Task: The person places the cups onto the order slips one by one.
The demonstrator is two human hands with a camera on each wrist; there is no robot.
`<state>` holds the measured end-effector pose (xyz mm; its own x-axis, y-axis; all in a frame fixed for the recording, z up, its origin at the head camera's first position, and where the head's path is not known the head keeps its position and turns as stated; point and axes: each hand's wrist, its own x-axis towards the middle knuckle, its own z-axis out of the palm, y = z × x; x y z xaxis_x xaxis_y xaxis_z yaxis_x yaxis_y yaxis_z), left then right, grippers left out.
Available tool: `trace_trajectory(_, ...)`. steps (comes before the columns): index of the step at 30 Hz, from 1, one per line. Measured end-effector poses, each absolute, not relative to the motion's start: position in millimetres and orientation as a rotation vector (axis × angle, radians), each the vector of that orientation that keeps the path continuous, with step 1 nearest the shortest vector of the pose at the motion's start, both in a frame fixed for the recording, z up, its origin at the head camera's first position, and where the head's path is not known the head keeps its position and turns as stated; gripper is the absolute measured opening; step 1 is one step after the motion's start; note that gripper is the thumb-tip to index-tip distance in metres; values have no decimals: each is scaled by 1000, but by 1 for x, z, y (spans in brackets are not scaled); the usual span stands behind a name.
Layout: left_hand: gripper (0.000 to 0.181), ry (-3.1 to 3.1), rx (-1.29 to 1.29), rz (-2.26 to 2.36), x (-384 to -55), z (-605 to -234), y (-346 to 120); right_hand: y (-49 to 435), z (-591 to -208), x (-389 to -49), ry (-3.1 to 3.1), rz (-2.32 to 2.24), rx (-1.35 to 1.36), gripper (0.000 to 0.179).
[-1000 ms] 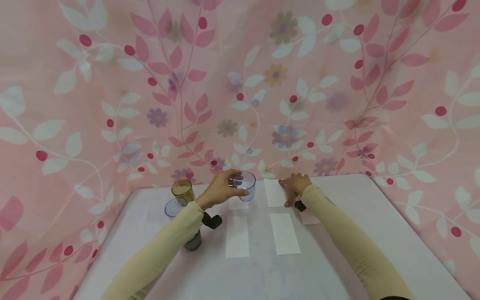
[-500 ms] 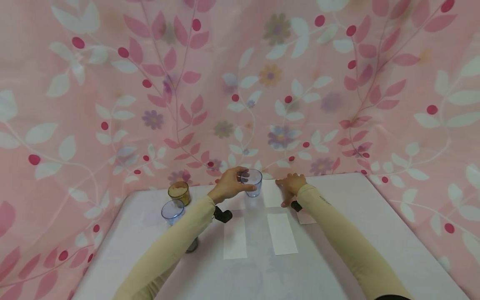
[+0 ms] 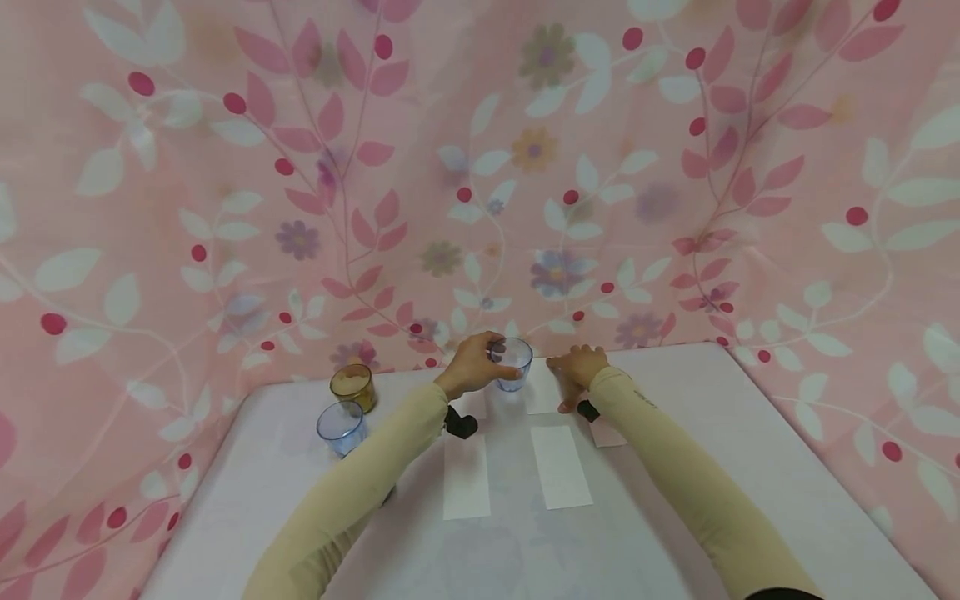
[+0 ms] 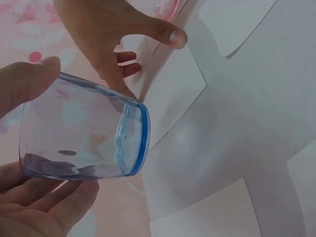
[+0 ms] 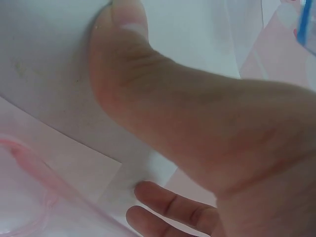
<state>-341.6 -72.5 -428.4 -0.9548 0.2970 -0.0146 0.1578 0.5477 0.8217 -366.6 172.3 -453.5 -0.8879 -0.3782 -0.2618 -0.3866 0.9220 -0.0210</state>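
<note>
My left hand (image 3: 471,367) holds a clear, blue-tinted drinking glass (image 3: 517,354) over the back of the table, thumb on one side and fingers on the other. The left wrist view shows the glass (image 4: 84,128) lying sideways across the picture, its thick blue base toward the papers. My right hand (image 3: 581,371) is spread at the right edge of a white sheet of paper (image 3: 540,396), holding nothing. Its thumb (image 5: 123,64) reaches down to the white surface in the right wrist view. A pink-tinted glass (image 5: 29,192) shows beside that hand; my right arm hides it in the head view.
At the left stand an amber glass (image 3: 352,387) and a blue glass (image 3: 341,427); a dark glass (image 3: 387,497) is mostly behind my left sleeve. Two white sheets (image 3: 467,477) lie nearer me, and a pinkish sheet (image 3: 606,433) is partly under my right arm. Flowered cloth (image 3: 480,250) hangs behind.
My left hand has carried the blue-tinted glass rightward, closer to my right hand and the back sheet. The right hand stays by that sheet. The head view has shifted slightly.
</note>
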Motion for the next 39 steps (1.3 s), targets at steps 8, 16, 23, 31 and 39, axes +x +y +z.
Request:
trace_trajectory(8, 81, 2614, 341, 1373, -348, -438, -59, 173, -454, -367, 2857, 65, -592, 110)
trace_trajectory(16, 79, 2618, 324, 1409, -355, -450, -47, 166, -451, -367, 2858, 138, -542, 112)
trace_trajectory(23, 78, 2590, 343, 1459, -361, -466, -37, 165, -455, -363, 2876, 175, -534, 106)
trace_trajectory(31, 80, 2593, 349, 1485, -363, -477, -30, 168, -457, -357, 2912, 175, -562, 109)
trace_trajectory(39, 79, 2598, 322, 1514, -370, -479, -25, 168, -454, -358, 2916, 184, -537, 110)
